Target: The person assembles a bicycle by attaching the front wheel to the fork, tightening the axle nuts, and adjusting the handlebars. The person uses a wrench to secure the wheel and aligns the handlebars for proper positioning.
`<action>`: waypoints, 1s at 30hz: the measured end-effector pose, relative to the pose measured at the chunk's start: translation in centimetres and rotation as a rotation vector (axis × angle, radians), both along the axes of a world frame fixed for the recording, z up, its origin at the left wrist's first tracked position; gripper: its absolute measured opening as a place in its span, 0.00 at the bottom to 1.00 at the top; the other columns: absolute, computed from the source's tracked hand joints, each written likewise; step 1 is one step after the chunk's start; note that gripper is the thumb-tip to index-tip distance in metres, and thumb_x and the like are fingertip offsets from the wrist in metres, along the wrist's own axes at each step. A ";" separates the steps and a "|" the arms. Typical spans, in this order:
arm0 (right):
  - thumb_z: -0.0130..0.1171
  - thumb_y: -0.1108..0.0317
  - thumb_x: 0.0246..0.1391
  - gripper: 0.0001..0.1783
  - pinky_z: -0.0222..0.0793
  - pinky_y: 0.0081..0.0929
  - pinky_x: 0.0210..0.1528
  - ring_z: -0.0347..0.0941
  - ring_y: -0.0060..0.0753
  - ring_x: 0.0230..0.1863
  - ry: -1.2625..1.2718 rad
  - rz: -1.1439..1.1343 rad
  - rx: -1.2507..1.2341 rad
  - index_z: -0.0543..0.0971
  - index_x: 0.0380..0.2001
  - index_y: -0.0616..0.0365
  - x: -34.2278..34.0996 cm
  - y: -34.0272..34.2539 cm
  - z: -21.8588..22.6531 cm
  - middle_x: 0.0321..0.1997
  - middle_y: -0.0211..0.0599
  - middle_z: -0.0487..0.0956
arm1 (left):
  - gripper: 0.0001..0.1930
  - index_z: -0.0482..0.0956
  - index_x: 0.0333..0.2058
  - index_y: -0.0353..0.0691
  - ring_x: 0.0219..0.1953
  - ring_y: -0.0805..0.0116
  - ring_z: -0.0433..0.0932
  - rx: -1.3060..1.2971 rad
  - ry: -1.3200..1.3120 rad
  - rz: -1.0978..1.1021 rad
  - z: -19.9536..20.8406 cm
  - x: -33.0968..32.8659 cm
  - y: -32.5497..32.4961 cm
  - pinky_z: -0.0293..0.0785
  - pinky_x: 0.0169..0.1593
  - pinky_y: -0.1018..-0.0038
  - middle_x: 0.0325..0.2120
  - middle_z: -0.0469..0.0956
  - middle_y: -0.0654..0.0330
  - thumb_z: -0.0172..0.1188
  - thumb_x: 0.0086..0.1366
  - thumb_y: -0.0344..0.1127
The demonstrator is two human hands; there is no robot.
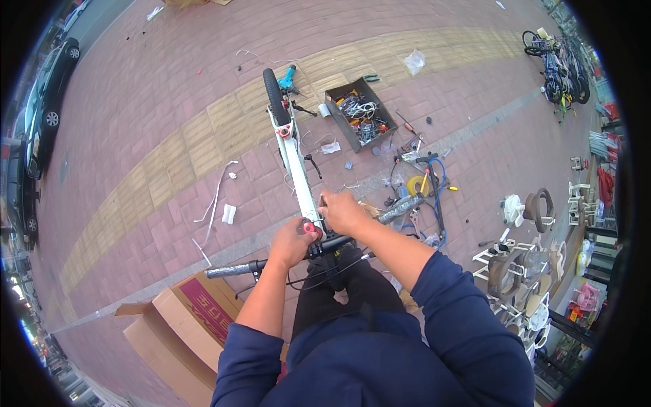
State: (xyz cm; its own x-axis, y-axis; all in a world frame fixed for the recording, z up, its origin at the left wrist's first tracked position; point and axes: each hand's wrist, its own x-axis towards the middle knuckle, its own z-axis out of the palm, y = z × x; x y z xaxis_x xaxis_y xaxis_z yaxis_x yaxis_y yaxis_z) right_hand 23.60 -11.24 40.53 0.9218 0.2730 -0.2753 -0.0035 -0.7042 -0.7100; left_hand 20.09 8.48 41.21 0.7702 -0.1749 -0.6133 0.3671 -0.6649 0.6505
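A white-framed bicycle [296,169] stretches away from me, its black-tyred wheel [274,97] at the far end. Across the near end runs its handlebar, whose left grip [235,270] and right grip [401,209] look wrapped in clear plastic. Around a small red part [310,228] beside the stem, the fingers of my left hand [289,243] are closed, thumb on top. Just to the right, my right hand [344,211] is closed in a pinch over the frame; what it grips is hidden. Black cables hang below the bar near my legs.
An open toolbox [361,114] full of tools stands right of the wheel, near a teal power drill [287,76]. Cables and loose parts lie right of the frame. A cardboard box [186,325] is at left, white child seats [519,271] at right, parked cars far left.
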 end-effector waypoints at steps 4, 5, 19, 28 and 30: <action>0.65 0.67 0.59 0.11 0.76 0.52 0.42 0.81 0.64 0.38 -0.065 -0.008 0.014 0.78 0.39 0.64 -0.7 -0.3 -0.6 0.32 0.57 0.83 | 0.28 0.80 0.56 0.32 0.50 0.51 0.84 0.018 -0.031 0.005 -0.1 -0.1 -0.3 0.76 0.56 0.63 0.47 0.85 0.44 0.70 0.60 0.40; 0.65 0.68 0.59 0.10 0.76 0.51 0.41 0.81 0.63 0.38 -0.078 -0.004 0.019 0.78 0.39 0.63 -0.7 -0.4 -0.7 0.32 0.57 0.83 | 0.27 0.80 0.55 0.32 0.48 0.55 0.85 0.019 -0.042 0.013 -0.1 -0.1 -0.5 0.77 0.55 0.65 0.45 0.86 0.47 0.71 0.59 0.38; 0.60 0.70 0.56 0.07 0.78 0.52 0.38 0.82 0.61 0.38 -0.174 0.205 0.005 0.76 0.37 0.59 -3.1 -1.0 -0.5 0.34 0.53 0.82 | 0.25 0.82 0.54 0.34 0.48 0.54 0.85 0.063 -0.068 0.003 0.4 -0.1 -1.3 0.77 0.54 0.64 0.44 0.86 0.48 0.71 0.60 0.40; 0.60 0.69 0.58 0.08 0.78 0.52 0.40 0.82 0.60 0.41 -0.167 0.189 0.048 0.77 0.41 0.55 -5.2 -0.6 0.5 0.41 0.49 0.82 | 0.26 0.81 0.54 0.36 0.49 0.48 0.83 0.073 -0.075 -0.025 0.2 0.0 -1.0 0.77 0.54 0.60 0.45 0.85 0.45 0.70 0.60 0.42; 0.61 0.69 0.58 0.08 0.78 0.53 0.41 0.81 0.61 0.41 -0.150 0.163 0.022 0.77 0.40 0.55 -3.9 -0.5 0.4 0.39 0.50 0.82 | 0.25 0.82 0.54 0.36 0.48 0.51 0.84 0.082 -0.068 -0.012 0.5 0.1 -1.2 0.77 0.53 0.62 0.44 0.86 0.47 0.71 0.59 0.41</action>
State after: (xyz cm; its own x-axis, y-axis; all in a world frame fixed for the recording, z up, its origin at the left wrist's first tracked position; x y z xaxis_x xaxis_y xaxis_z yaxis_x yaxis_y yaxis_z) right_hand 19.73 -11.75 40.89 0.8953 0.4258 -0.1311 0.2152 -0.6711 -0.7095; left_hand 20.19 7.27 41.72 0.8087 -0.1361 -0.5723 0.3153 -0.7211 0.6169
